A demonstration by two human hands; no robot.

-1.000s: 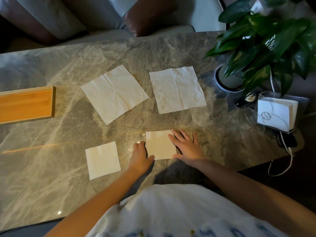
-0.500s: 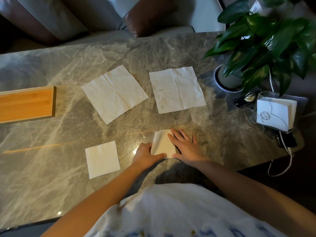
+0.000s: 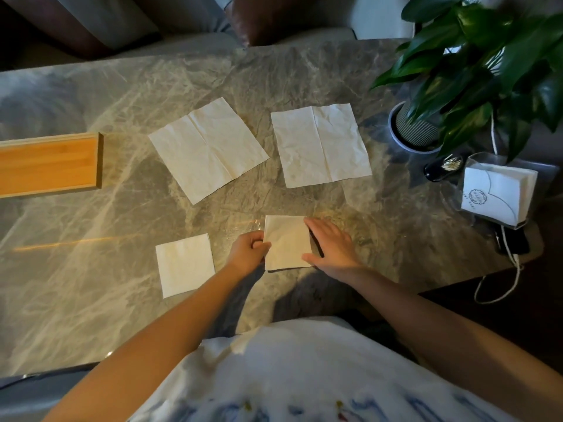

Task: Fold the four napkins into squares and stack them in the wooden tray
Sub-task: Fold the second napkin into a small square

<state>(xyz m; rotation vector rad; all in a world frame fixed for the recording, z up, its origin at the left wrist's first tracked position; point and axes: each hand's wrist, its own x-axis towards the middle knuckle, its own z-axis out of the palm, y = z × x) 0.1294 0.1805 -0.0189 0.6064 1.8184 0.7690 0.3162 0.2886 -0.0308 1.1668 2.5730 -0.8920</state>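
Note:
A folded napkin [image 3: 286, 243] lies near the front edge of the marble table [image 3: 91, 284]. My left hand [image 3: 248, 252] pinches its left edge with closed fingers. My right hand [image 3: 330, 245] lies flat with spread fingers on its right edge. A second folded square napkin [image 3: 185, 264] rests to the left of my left hand. Two unfolded napkins lie farther back: one tilted [image 3: 208, 149], one to its right [image 3: 321, 144]. The wooden tray [image 3: 48, 164] sits at the left edge, with nothing visible in it.
A potted plant [image 3: 417, 129] with big green leaves stands at the back right. In front of it are a small black object [image 3: 443, 167] and a clear holder of white napkins [image 3: 499, 193]. A white cord [image 3: 499, 287] hangs off the table's right edge.
My left hand closed on the napkin's left side and lifted it over toward the right, then laid it back flat. My right hand stayed pressed on the right edge.

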